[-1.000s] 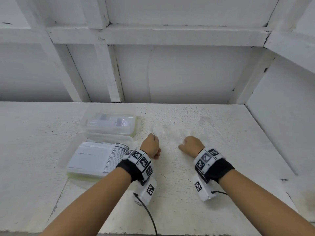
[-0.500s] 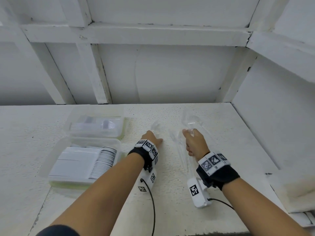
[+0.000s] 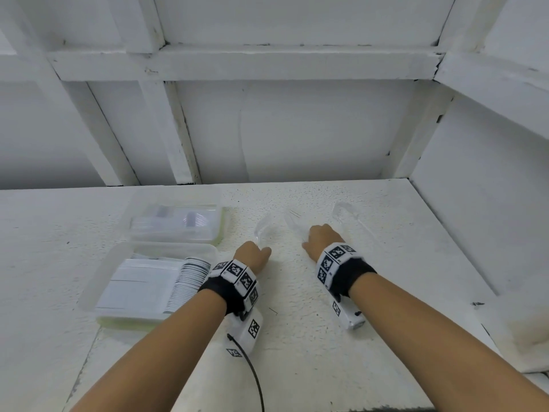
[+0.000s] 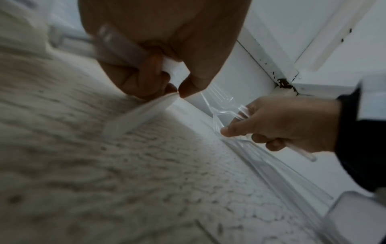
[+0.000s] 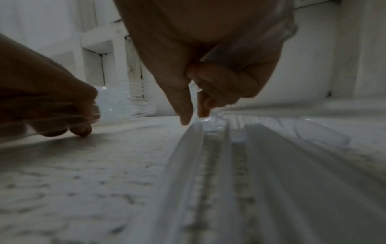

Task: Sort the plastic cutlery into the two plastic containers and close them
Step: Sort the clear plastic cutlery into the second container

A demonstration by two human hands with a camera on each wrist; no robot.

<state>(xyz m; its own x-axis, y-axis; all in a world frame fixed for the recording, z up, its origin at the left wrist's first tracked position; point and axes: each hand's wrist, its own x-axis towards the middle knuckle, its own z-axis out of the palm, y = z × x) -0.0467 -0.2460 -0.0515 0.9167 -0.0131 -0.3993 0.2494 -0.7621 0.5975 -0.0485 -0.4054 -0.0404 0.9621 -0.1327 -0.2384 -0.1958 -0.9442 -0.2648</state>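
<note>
My left hand (image 3: 253, 257) rests low on the white table (image 3: 297, 337), its fingers curled around a bunch of clear plastic spoons (image 3: 261, 230) whose bowls stick out on the far side of my fist. From the left wrist view, the thumb and fingertips also pinch one more clear handle (image 4: 137, 115) that slants down to the table surface.

My right hand (image 3: 322, 240) sits to the right of it, a little apart, also low on the table. It is closed around a few clear plastic forks (image 3: 292, 217), with the tines pointing away from me, and its thumb and forefinger reach down to another clear piece (image 5: 211, 123) lying on the table; how firmly they grip that piece I cannot tell. More clear cutlery (image 3: 347, 215) lies on the table just right of this hand, stretching toward the far right.

The 2 plastic containers stand to the left of my left hand, one behind the other. The near container (image 3: 98, 289) is just beside my left wrist and holds a packed row of white cutlery. The far container (image 3: 219, 230) sits touching or nearly touching it and holds a few clear pieces.
</note>
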